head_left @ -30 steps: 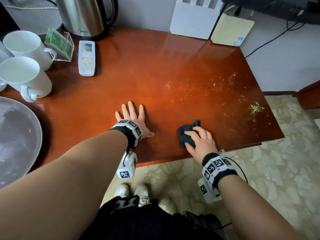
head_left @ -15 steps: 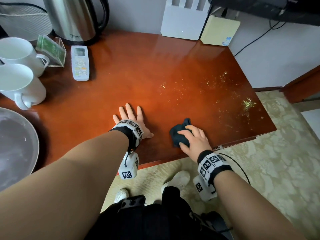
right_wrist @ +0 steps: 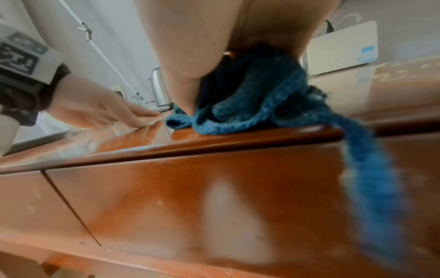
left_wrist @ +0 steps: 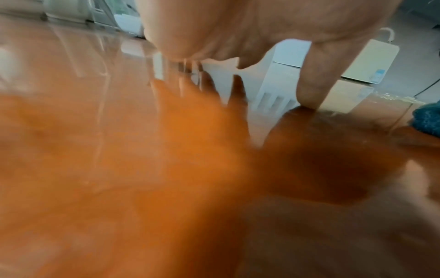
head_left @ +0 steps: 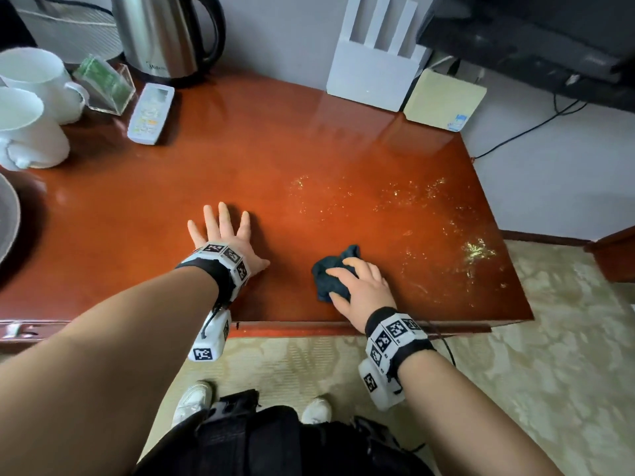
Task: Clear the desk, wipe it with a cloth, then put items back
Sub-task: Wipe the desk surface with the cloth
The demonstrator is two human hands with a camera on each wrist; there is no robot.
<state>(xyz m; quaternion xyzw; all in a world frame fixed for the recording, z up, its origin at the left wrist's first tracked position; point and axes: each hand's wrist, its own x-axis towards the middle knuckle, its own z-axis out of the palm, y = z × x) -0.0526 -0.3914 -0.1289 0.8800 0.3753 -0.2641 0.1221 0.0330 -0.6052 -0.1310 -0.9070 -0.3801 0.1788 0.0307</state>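
Note:
My right hand point(head_left: 365, 286) grips a bunched dark blue cloth point(head_left: 325, 273) and presses it on the glossy red-brown desk point(head_left: 240, 159), close to the front edge. In the right wrist view the cloth point(right_wrist: 257, 97) is balled under the palm point(right_wrist: 214, 37) and one strand hangs over the desk's edge. My left hand point(head_left: 223, 235) lies flat on the desk with fingers spread, left of the cloth and holding nothing. Pale crumbs or droplets point(head_left: 477, 250) speckle the desk's right part.
Along the back left stand a steel kettle point(head_left: 165, 32), two white mugs point(head_left: 34, 77), a clear holder with green packets point(head_left: 104, 84) and a white remote point(head_left: 151, 113). A white router point(head_left: 374, 53) and a yellowish box point(head_left: 443, 97) sit at the back right. A grey plate point(head_left: 7, 214) lies far left.
My right hand and the cloth have shifted only slightly along the front edge. The left hand stays flat in the same spot. My head has moved, so the view has shifted.

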